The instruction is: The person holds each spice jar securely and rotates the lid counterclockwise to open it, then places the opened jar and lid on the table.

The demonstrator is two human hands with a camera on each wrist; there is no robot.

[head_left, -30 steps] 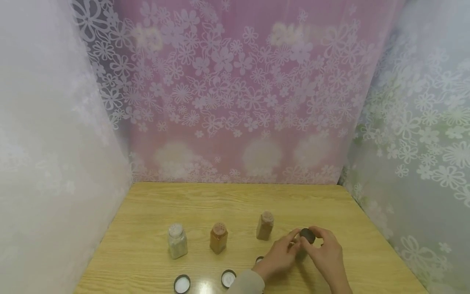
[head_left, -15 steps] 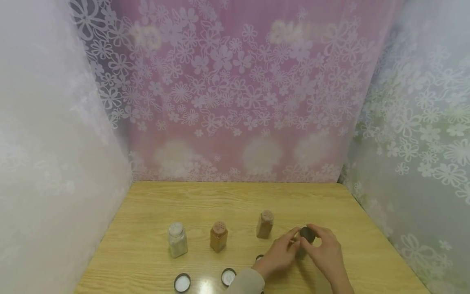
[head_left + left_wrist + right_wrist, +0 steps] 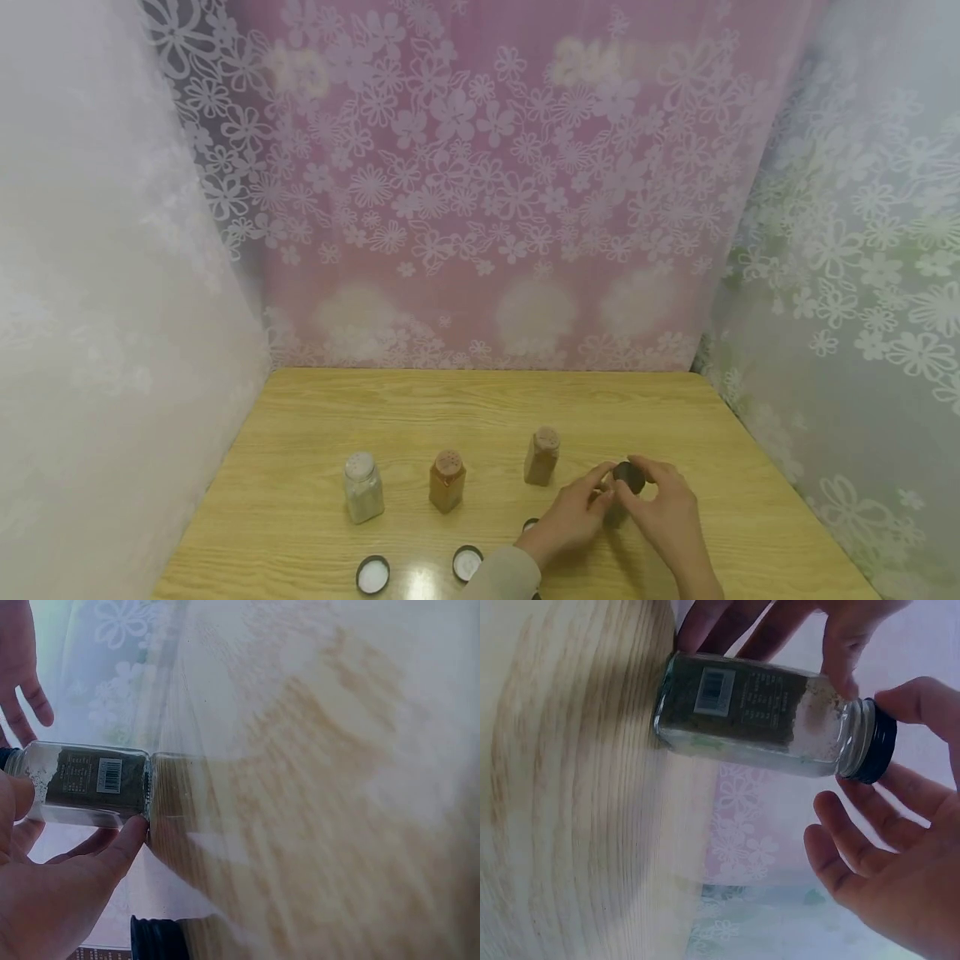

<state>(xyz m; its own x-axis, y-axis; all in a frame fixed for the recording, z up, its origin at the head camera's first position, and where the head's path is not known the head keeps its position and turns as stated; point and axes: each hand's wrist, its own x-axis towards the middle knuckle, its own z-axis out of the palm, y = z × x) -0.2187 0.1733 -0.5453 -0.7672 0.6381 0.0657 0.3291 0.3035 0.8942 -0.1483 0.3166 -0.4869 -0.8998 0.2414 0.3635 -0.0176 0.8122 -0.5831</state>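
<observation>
Both hands are on one spice jar [image 3: 757, 724] standing at the right of the worktop [image 3: 480, 400]. My left hand [image 3: 573, 517] curls its fingers round the glass body, a steady grip. My right hand [image 3: 663, 512] has thumb and forefinger on the black cap [image 3: 874, 742], the other fingers loosely spread; the grip there looks light. From the right wrist view the cap sits square on the neck, though I cannot tell how far it is turned.

To do this well, I judge the left hand should press the base flat on the wood while only the right twists, keeping the cap level so the threads do not bind.

Three open jars [image 3: 447, 481] stand in a row to the left, with loose lids [image 3: 372, 574] nearer me.
</observation>
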